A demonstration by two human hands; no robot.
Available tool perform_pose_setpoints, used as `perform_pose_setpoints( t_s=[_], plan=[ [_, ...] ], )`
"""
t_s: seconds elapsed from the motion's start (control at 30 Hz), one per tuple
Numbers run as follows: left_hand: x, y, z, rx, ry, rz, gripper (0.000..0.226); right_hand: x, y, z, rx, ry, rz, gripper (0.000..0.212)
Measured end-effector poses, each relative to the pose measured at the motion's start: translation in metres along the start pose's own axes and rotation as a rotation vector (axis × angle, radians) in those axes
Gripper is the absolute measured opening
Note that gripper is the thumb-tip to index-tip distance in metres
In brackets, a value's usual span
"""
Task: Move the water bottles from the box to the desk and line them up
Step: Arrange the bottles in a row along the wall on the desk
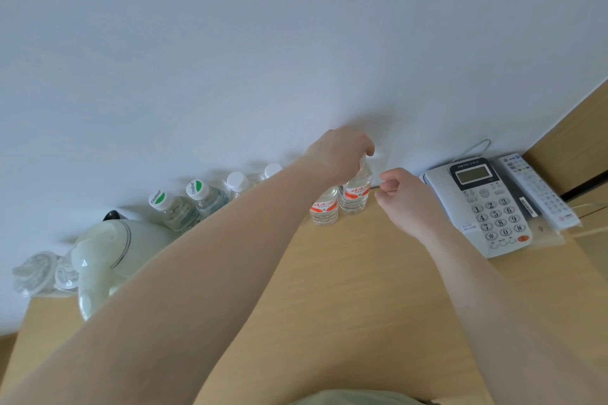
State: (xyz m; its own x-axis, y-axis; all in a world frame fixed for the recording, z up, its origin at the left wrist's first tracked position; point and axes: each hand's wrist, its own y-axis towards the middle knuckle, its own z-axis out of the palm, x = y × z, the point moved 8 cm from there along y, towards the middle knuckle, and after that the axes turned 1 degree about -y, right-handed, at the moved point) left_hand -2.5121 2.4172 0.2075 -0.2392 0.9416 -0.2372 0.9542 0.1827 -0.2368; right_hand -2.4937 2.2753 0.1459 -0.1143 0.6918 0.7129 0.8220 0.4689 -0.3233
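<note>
Mid-frame, left hand clamps the end bottle by its cap, prob. to seat it upright w/ the row by the wall; right hand, loosely curled, holds nothing.

Six water bottles stand on the table: two with green-and-white caps, two with plain white caps, and two with orange labels. There is one white kettle, one desk telephone and one remote control. At the far left sit what look like two wrapped glasses, though they are blurred.
</note>
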Motion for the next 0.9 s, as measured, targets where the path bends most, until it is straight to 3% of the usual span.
perform_pose_setpoints(
  t_s=[0.17,0.3,0.6,0.9],
  plan=[
    [0.011,-0.017,-0.012,-0.061,-0.059,-0.003,0.048,0.001,-0.001,0.004,0.016,-0.012,-0.011,0.036],
    [0.044,-0.047,-0.032,-0.101,-0.101,-0.044,0.039,0.004,-0.002,0.013,0.058,-0.031,-0.021,0.029],
    [0.121,-0.106,-0.033,-0.077,-0.113,-0.202,0.030,0.041,-0.019,0.058,0.211,-0.094,-0.115,0.018],
    [0.159,-0.134,-0.026,-0.060,-0.045,-0.231,0.036,0.087,-0.036,0.089,0.252,-0.177,-0.221,0.030]
  ],
)
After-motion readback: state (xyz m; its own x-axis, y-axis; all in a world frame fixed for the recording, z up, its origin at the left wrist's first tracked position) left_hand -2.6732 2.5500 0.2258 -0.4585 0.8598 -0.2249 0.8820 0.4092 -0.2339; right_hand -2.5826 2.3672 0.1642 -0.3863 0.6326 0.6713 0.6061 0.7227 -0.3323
